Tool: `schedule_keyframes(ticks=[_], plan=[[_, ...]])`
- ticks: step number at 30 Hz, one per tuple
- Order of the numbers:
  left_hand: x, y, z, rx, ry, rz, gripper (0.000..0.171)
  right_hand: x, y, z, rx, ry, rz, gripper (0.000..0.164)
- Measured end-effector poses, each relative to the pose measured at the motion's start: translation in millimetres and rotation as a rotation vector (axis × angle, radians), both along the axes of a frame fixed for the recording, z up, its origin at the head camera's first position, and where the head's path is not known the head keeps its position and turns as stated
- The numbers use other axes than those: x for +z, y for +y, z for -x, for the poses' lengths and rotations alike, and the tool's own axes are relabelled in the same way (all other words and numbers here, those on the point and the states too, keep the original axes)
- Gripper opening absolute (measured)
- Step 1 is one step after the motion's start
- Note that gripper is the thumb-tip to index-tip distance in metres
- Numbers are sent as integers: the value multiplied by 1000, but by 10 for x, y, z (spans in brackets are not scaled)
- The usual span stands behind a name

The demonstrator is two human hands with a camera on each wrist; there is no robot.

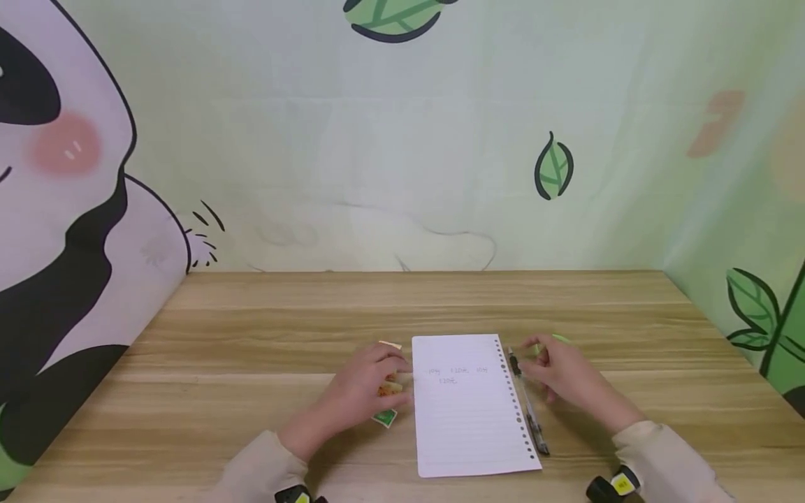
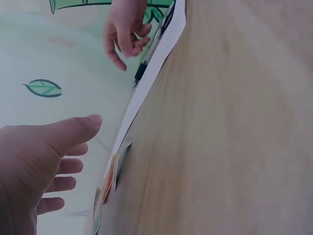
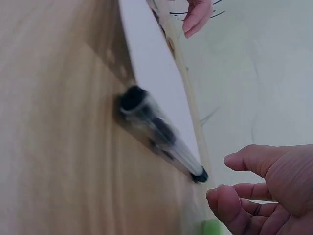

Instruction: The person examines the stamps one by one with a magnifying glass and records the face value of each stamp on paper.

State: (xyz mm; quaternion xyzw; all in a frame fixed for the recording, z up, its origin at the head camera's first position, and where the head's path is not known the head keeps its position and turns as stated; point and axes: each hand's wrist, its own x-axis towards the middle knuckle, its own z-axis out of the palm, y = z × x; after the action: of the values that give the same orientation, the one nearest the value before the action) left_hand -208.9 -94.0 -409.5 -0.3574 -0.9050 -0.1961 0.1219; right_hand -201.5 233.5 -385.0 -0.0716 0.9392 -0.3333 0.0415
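A sheet of lined white paper [image 1: 472, 426] with punched holes down its right side and handwriting near its top lies on the table. Just left of it, several small printed paper pieces like stamps [image 1: 385, 418] lie partly hidden under my left hand [image 1: 361, 384]. That hand hovers over them with fingers spread, and nothing shows in its grasp in the left wrist view. A clear pen with black ends [image 3: 164, 129] lies along the paper's right edge. To the pen's right is my right hand [image 1: 569, 370], fingers loosely bent and holding nothing. A green object [image 3: 211, 227], mostly hidden, lies behind it.
The wood-grain table [image 1: 283, 314] runs back to a pale green backdrop [image 1: 314, 154] printed with leaves and a panda [image 1: 100, 209]. Another printed side panel [image 1: 742, 230] stands at the right. Black wrist cameras [image 1: 606, 487] sit on both sleeves.
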Motion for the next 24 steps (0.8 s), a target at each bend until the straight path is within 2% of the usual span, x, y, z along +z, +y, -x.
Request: schedule_keyframes(ticks=[5,10,14,19,24], plan=[[36,-40,89,57,-14,-11,36,111,121,-22,-1,25,12,39],[56,-58,205,107,-23,-20,35,169,257,-50,-19,67,-27,35],[15,-88,325,172,-65,-27,34,166,340,-68,-36,97,-76,33],[-6,-129,448,236,-170,-63,27,134,435,-97,-49,113,-121,24],[13,-155,531,265,-235,-85,22,103,507,-134,-30,91,-140,21]])
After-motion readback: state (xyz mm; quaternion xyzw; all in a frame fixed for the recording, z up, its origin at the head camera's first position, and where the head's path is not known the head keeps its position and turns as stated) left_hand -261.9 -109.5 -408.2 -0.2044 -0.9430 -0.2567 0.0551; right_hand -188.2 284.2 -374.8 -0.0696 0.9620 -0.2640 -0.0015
